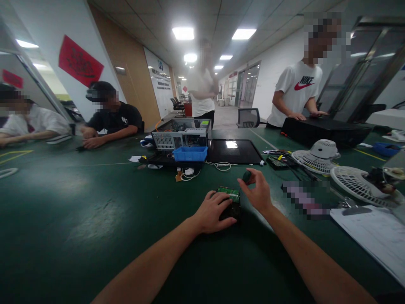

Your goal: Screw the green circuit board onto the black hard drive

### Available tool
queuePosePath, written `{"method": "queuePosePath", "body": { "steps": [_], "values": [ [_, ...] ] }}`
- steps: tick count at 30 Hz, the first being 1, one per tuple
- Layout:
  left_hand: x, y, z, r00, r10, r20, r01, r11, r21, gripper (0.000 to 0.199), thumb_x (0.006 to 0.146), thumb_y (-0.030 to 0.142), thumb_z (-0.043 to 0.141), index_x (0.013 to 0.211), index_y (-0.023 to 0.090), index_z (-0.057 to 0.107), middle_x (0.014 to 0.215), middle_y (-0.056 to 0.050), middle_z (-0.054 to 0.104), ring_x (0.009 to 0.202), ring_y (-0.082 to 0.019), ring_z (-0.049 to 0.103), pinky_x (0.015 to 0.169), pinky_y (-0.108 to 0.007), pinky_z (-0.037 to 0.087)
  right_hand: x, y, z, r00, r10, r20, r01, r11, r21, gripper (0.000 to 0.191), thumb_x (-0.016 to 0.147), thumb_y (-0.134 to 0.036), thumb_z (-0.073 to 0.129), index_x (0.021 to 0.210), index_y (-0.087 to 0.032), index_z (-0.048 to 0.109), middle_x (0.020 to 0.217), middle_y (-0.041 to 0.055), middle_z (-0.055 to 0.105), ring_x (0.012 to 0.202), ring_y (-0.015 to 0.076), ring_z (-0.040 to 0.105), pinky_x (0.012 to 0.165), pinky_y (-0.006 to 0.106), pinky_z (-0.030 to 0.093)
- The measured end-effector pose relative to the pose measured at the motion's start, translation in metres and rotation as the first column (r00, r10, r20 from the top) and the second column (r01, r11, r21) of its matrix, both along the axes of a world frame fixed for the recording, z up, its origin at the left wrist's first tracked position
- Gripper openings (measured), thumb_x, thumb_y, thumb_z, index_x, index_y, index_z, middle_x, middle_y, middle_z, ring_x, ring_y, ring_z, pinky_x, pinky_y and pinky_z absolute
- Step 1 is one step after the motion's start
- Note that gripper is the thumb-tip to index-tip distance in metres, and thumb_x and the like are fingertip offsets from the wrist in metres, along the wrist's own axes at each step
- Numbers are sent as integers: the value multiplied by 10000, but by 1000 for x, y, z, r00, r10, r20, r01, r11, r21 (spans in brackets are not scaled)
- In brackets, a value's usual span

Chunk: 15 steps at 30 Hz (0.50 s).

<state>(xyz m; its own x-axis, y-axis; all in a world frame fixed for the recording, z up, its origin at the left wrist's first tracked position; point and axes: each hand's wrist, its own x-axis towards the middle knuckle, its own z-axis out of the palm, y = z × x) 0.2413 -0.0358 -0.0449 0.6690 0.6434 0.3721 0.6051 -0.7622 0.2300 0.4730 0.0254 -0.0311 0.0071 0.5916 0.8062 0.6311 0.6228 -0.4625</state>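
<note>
My left hand [214,214] lies palm down with its fingers spread over a small dark device with a green circuit board [232,194] at its far end. Much of that device is hidden under the hand, and it rests on the green tabletop [104,202]. Raised just to the right, my right hand [258,193] pinches a small dark green, roundish object [247,176] between thumb and fingers. It is held clear of the board, and its exact kind is too small to make out.
Beyond my hands stand an opened computer case [180,137], a blue bin [190,154] and a dark flat panel [236,151]. Fan parts [316,158], cables and a clipboard [373,236] lie to the right. Several people are around the table, one touching a black case [325,131].
</note>
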Motion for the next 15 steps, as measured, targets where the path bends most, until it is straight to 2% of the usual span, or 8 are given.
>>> {"method": "queuePosePath", "body": {
  "steps": [3,5,6,8,12,15],
  "values": [
    [-10,13,5,994,105,26,-105,994,16,512,988,560,504,1377,236,586,1371,-105,604,1278,-282,535,1143,-498,341,0,0,-1,1000,-11,2,11,1000,-7,488,886,-428,724,1290,-232,533,1012,63,634,711,185,633,710,401,599],
    [-30,31,13,958,287,19,-287,958,2,402,1016,475,476,1274,220,651,1260,-112,648,1199,-278,571,1071,-468,413,1,0,-1,1000,-28,13,28,1000,-7,501,881,-436,728,1296,-231,534,1012,59,632,696,180,624,713,406,597],
    [-46,41,19,912,410,-7,-410,912,-11,366,1020,427,471,1221,198,675,1220,-126,657,1176,-285,580,1046,-459,429,2,0,-1,999,-35,17,35,999,-6,508,881,-442,728,1301,-232,535,1013,59,632,688,178,618,711,409,597],
    [-86,59,31,766,631,-124,-641,763,-81,352,1027,403,453,1176,188,689,1234,-132,660,1187,-287,581,1025,-420,438,2,1,-1,999,-47,26,47,999,0,512,883,-449,723,1311,-236,538,1022,63,633,677,179,607,706,412,595],
    [-179,74,47,614,737,-283,-789,589,-175,241,965,265,507,1014,163,720,1040,-144,728,992,-292,673,872,-375,491,2,1,0,996,-65,55,64,998,19,504,886,-443,721,1318,-241,557,1029,72,635,685,192,606,719,426,593],
    [-227,70,46,554,728,-404,-832,491,-257,110,856,192,614,826,178,719,903,-107,750,904,-270,701,789,-312,488,1,0,0,996,-57,71,55,998,25,509,902,-416,697,1353,-234,548,1054,90,645,689,199,613,725,434,594]
  ]
}}
